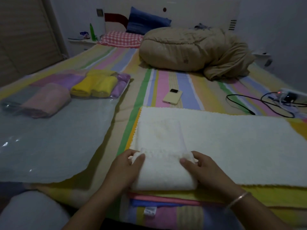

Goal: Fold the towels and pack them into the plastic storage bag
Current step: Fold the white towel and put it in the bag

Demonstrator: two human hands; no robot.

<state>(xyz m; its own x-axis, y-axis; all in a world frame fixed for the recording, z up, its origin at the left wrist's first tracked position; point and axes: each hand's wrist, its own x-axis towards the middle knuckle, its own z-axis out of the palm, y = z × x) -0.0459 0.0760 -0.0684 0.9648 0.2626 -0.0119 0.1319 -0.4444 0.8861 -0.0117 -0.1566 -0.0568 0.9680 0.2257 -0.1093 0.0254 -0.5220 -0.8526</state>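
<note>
Judging by the plastic storage bag (49, 143) at the left of the bed (174, 83), the job looks partway done: rolled yellow towels (93, 87) and a pink towel (48, 98) sit inside, while a stack of flat towels (166, 199) waits. The left hand (127, 165) and right hand (204, 168) pinch the white towel (216, 146) atop that stack, gripping its rolled near end from either side.
</note>
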